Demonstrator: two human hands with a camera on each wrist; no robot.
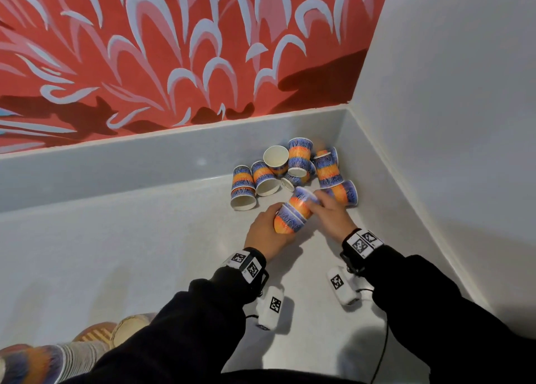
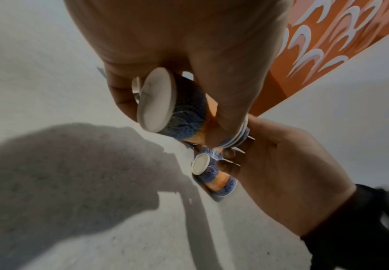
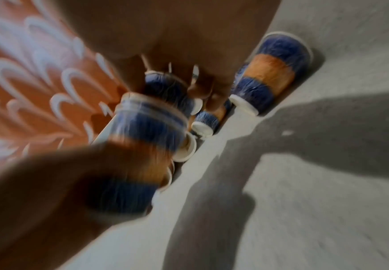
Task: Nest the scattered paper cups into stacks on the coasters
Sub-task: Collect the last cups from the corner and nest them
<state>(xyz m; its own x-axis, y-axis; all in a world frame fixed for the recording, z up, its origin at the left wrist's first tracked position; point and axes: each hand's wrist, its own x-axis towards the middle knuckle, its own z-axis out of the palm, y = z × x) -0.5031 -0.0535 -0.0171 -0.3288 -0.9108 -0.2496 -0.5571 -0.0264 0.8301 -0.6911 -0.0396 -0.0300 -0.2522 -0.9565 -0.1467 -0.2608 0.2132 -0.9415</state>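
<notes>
The left hand (image 1: 268,233) is curled round a short stack of nested cups (image 1: 285,221), held tilted just above the desk (image 1: 139,238). The right hand (image 1: 332,209) grips another cup (image 1: 303,199) by its sides, its base end set into the mouth of that stack. Just behind the hands, toward the corner of the desk, lies the pile of loose cups (image 1: 290,169): some on their sides, one with its white mouth showing, one upright stack against the back ledge. Behind the pile rises a red wall with pale petal shapes (image 1: 179,50). Well away from the pile, at the near left edge, round coasters (image 1: 127,327) show, one carrying a blurred cup (image 1: 32,363).
</notes>
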